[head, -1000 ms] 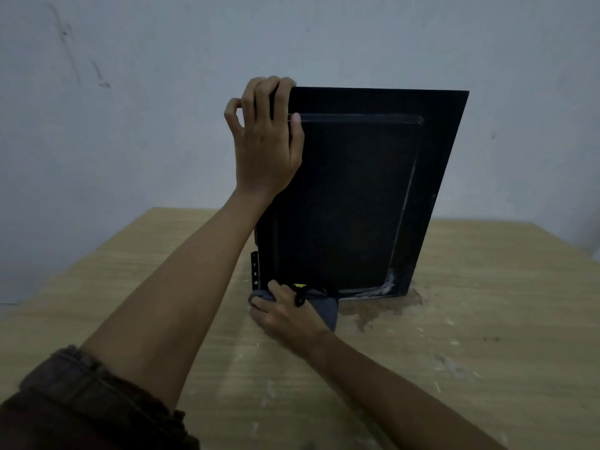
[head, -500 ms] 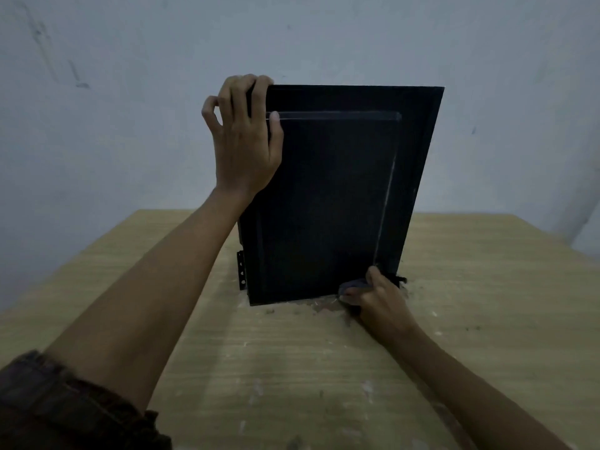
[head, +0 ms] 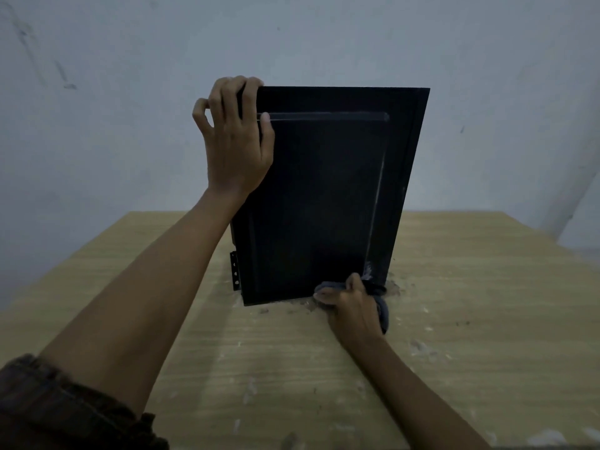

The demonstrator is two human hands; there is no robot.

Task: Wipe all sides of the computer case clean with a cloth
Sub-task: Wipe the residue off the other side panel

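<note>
The right hand (head: 352, 305) is curled tight around a bunched grey cloth (head: 382, 311), knuckles forward, pressing it against the lower right corner of the black computer case (head: 328, 196) where that corner meets the wooden table (head: 470, 319). The left hand (head: 235, 141) is hooked over the case's upper left corner, its fingers (head: 227, 92) wrapped over the top edge and the thumb laid flat on the facing panel, gripping the case. The one case stands upright on the table, near the pale wall (head: 130, 92). Pale smears mark the panel just above the cloth. There is one cloth, and two hands are in view, with a dark rolled sleeve (head: 48, 407) on the left arm.
</note>
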